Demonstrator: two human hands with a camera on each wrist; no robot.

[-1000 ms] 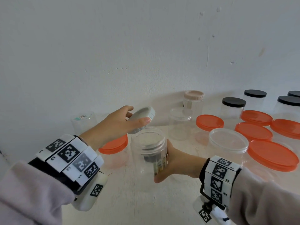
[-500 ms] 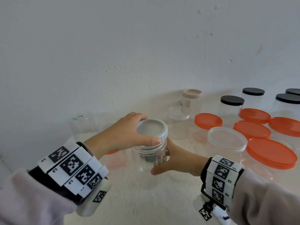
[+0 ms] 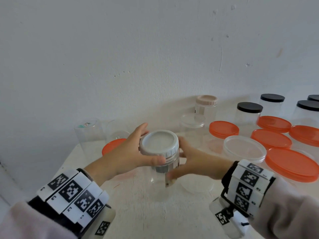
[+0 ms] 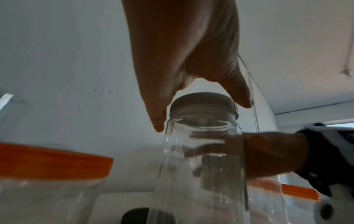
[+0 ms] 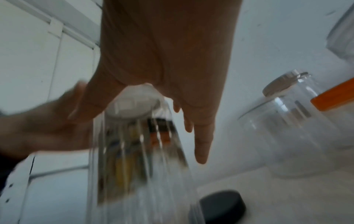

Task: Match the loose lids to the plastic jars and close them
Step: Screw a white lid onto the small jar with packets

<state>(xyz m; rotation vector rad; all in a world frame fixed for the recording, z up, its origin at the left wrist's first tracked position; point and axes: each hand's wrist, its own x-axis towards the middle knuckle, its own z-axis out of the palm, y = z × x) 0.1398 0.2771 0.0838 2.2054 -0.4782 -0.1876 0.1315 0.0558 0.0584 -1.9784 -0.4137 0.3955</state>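
Note:
A clear plastic jar (image 3: 164,171) stands upright at the middle of the white table (image 3: 138,213). A white ribbed lid (image 3: 159,143) sits level on its mouth. My left hand (image 3: 149,144) grips the lid's rim from the left, thumb in front and fingers behind. My right hand (image 3: 176,157) holds the jar's body from the right, just below the lid. The left wrist view shows the lid (image 4: 203,104) from below, and my right hand's fingers (image 4: 203,151) through the jar's wall. The right wrist view is blurred, with the jar (image 5: 138,159) between thumb and fingers.
Jars with orange lids (image 3: 290,163), black lids (image 3: 249,107), a clear lid (image 3: 244,147) and a pink lid (image 3: 206,100) crowd the right and back. An orange-lidded jar (image 3: 112,145) and upturned clear jars (image 3: 89,133) stand at the left. A loose black lid (image 5: 220,203) lies near the held jar.
My left hand brought the white lid down from a tilted hold above the jar onto its mouth and now grips its rim. My right hand stayed on the jar.

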